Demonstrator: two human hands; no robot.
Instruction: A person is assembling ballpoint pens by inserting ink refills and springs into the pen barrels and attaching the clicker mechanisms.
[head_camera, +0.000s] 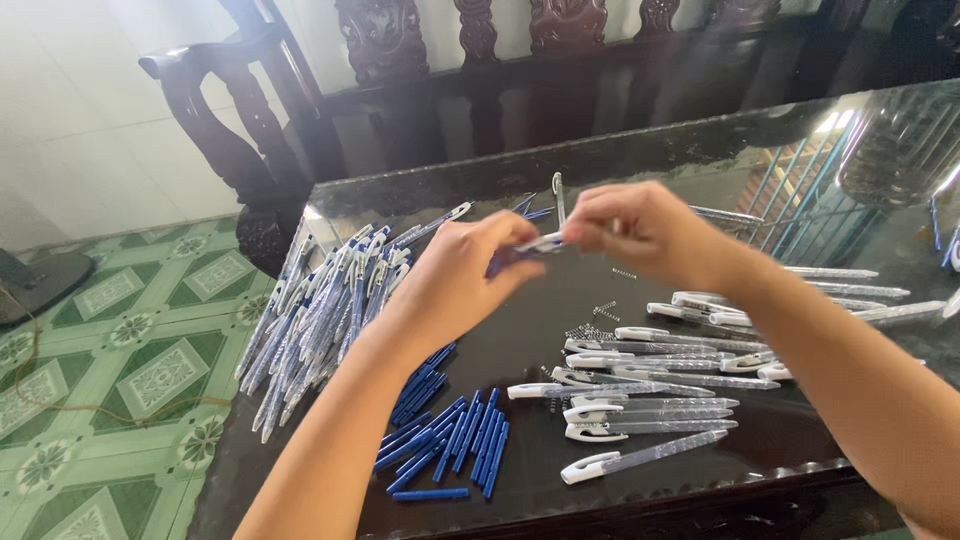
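While both hands hovered above the dark table, the left hand and right hand pinched opposite ends of one blue-and-white pen, held level between them. Below the left wrist lay loose blue pen tips; left of it, a heap of assembled pens; under the right forearm, clear barrels.

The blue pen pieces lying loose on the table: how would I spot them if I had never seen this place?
Start at the dark glossy table and look to its near edge, below the left hand. There lies a loose scatter of short solid-blue pieces. Unlike the heap of finished pens to their left and the clear barrels with white clips to their right, these are shorter, opaque and blue all over.
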